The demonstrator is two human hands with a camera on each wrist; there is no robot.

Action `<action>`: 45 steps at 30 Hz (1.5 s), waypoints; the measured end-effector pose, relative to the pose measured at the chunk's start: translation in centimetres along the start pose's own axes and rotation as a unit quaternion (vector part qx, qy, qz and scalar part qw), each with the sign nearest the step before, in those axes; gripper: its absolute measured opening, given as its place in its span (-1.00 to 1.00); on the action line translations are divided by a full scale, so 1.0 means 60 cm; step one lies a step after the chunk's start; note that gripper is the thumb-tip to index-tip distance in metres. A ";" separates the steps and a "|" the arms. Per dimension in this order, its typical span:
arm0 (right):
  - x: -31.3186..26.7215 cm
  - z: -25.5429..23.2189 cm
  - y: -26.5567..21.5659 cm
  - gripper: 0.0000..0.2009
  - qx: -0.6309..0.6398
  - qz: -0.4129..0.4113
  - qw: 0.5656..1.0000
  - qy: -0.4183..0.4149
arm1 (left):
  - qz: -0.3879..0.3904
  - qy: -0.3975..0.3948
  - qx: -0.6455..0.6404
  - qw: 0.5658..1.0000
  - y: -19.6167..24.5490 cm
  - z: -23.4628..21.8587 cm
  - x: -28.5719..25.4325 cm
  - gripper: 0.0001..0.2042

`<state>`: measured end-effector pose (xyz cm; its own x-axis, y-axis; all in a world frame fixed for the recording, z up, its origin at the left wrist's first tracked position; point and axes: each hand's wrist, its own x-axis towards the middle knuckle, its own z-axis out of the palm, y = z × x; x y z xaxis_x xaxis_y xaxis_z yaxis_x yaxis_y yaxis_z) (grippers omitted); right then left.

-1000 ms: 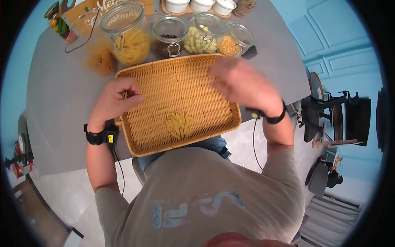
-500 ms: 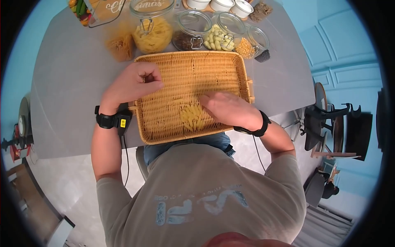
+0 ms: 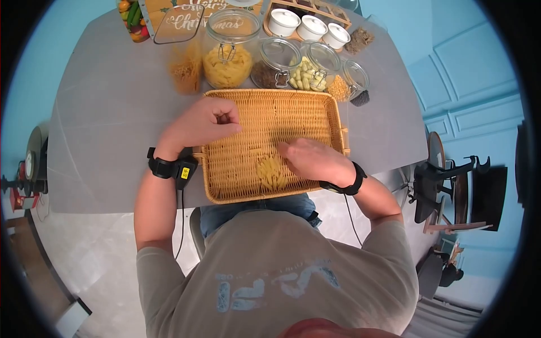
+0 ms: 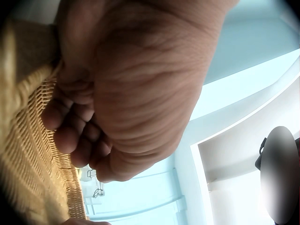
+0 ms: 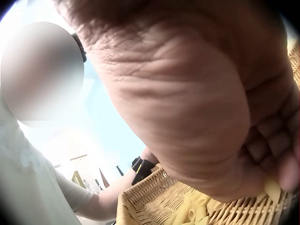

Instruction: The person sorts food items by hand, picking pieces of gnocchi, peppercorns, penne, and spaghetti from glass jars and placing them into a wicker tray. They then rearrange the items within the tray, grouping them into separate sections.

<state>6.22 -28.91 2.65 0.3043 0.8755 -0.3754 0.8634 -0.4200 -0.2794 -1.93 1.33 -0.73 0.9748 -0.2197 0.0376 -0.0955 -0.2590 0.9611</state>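
Observation:
The left hand [image 3: 204, 123] hovers at the left side of the wicker tray [image 3: 270, 112], its fingers loosely curled with nothing visible in them; the left wrist view shows the same curled hand [image 4: 140, 93] beside the wicker wall [image 4: 42, 154]. Inside the tray, the right hand [image 3: 316, 160] is low, just right of a small pile of penne [image 3: 271, 173]. In the right wrist view, the right hand [image 5: 187, 112] pinches a penne piece [image 5: 272, 188] between thumb and finger, with loose penne [image 5: 192, 208] on the tray floor below.
Behind the tray stand glass jars of yellow pasta [image 3: 227, 66], dark pieces [image 3: 267, 74], pale green pieces [image 3: 307, 76] and orange kernels [image 3: 338, 88]. Farther back are white lidded pots [image 3: 311, 27], a wooden crate [image 3: 155, 14] and a bundle of thin pasta [image 3: 186, 73].
The right hand has come from the tray's back right corner down beside the penne pile. The left hand keeps its curled pose by the left rim. The head view has shifted.

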 end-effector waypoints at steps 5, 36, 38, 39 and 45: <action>0.008 0.010 0.003 -0.82 0.003 -0.010 0.999 0.031 | 0.000 -0.005 -0.006 1.000 -0.002 -0.001 0.001 -0.84; 0.022 -0.242 0.044 -0.82 0.330 -0.111 0.864 0.365 | -0.031 0.055 0.039 0.997 0.007 0.004 0.001 -0.87; 0.015 -0.208 0.077 -0.81 0.317 -0.075 0.900 0.289 | 0.008 0.045 0.056 0.997 0.010 0.005 0.007 -0.86; 0.025 -0.183 0.097 -0.77 0.303 -0.066 0.912 0.267 | -0.014 0.028 0.079 0.996 0.020 0.005 0.007 -0.84; 0.051 -0.071 0.179 -0.68 0.439 -0.006 0.895 0.079 | -0.024 -0.094 0.240 0.966 0.126 0.063 0.025 -0.73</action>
<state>18.10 -29.74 2.25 0.4110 0.8745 -0.2574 0.2385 -0.3757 -0.8955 -1.92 -4.49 5.57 0.9312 -0.3517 -0.0963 -0.1779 -0.6687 0.7219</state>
